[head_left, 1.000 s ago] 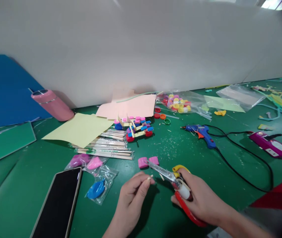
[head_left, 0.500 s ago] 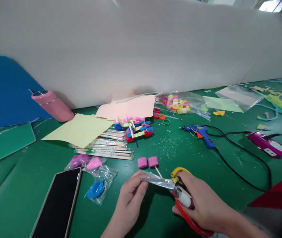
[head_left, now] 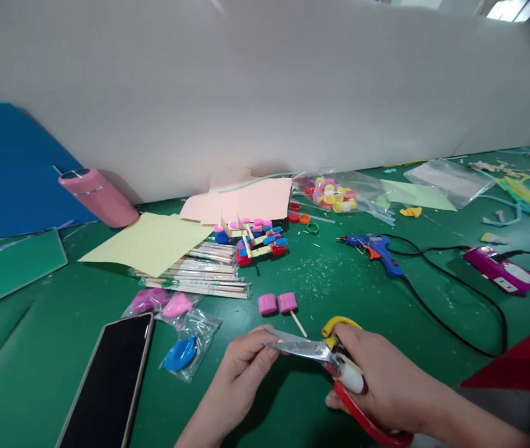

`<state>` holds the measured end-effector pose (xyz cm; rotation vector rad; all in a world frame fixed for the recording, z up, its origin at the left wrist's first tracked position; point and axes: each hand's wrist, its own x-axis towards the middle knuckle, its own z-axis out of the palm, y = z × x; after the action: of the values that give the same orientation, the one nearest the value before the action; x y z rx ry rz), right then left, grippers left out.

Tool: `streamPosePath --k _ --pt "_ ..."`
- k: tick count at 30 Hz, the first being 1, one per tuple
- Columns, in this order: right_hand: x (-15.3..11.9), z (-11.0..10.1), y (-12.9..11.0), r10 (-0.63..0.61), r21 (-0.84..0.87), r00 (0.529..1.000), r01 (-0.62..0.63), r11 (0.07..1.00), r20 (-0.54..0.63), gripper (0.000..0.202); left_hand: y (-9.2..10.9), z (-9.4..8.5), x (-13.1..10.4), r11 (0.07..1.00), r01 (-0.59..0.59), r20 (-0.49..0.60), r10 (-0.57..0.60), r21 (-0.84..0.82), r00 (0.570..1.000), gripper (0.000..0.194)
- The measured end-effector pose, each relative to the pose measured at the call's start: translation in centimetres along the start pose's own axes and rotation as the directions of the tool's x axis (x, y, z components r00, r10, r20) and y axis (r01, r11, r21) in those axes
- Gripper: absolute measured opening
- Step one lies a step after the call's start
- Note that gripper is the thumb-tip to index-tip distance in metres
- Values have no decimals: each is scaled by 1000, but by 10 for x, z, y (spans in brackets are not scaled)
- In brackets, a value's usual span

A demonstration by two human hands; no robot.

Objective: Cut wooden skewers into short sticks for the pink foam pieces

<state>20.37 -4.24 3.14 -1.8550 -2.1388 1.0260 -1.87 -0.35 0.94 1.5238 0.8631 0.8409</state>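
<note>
My right hand (head_left: 381, 373) is closed round the handles of a pair of scissors (head_left: 305, 350), one handle yellow and one red. Its blades point left and stand slightly apart. A white rounded piece (head_left: 353, 377) and part of a pale stick show by the scissors' pivot, partly covered by my fingers. At the blade tips, my left hand (head_left: 249, 367) pinches thumb and forefinger round something small and pale that I cannot make out. Just beyond the blades, two pink caps (head_left: 267, 304) lie on the green table, one with a short wooden stick (head_left: 299, 324) coming from it.
A small stick-and-cap model (head_left: 255, 239) sits by wrapped wooden sticks (head_left: 199, 283) and yellow paper (head_left: 153, 241). A blue glue gun (head_left: 377, 249) with its cord lies right. Left are a phone (head_left: 109, 379), bagged clay (head_left: 180, 354) and a pink flask (head_left: 99, 198).
Both hands and the scissors have shifted only slightly. More of the short stick at the pink cap now shows beyond the blades.
</note>
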Motion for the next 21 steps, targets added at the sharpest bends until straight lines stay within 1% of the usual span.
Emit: streamPosePath --k 6,10,12,14,16,18,21 --pt "-1 5 3 -9 -51 1000 8 999 -5 40 3 0 -1 1000 20 31 -19 -15 999 19" --pt "3 10 6 -6 -84 999 3 996 -32 31 4 4 0 998 49 14 -49 -30 999 19" --pt "5 10 7 28 -48 999 -30 998 -45 27 2 5 0 995 78 -7 -79 -58 997 19" --pt "6 9 7 48 25 997 -47 999 -56 26 -2 6 -1 988 115 -20 -118 -100 993 19" --pt "5 6 6 26 109 998 -21 994 -52 26 -7 6 -2 977 152 -19 -157 -147 987 19" --pt "2 3 5 -20 159 999 26 987 -38 28 -11 5 -3 965 187 -7 -191 -186 981 20" --pt "-2 0 4 -62 129 998 65 989 -25 30 -15 6 -3 956 195 12 -197 -220 980 23"
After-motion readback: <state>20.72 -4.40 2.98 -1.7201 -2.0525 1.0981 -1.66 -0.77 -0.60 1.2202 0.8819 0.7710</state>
